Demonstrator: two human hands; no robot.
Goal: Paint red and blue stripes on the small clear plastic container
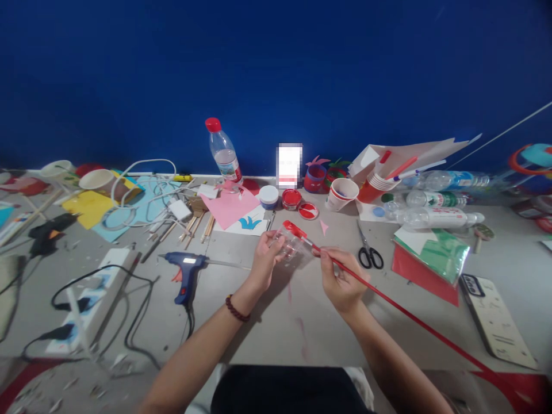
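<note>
My left hand [264,261] is closed on a clear plastic piece [291,247], which looks like a cut bottle section. Wet red paint covers its upper edge. In my right hand [344,283] is a paintbrush [357,275] with a long red handle, its tip against or very near the painted edge. Just beyond the hands stand an uncovered jar of red paint [292,198] and its paint-smeared lid [309,210]. Beside them sits a white-capped blue jar [269,196]. The bristles blend with the red paint, so their exact contact is hard to see.
Left of me lie a blue hot glue gun [186,273], a power strip [97,299] and tangled cables. A bottle [224,152] stands by the blue wall. To the right are a paper cup [341,194], black-handled scissors [370,253], several plastic bottles [435,217] and a phone [495,319].
</note>
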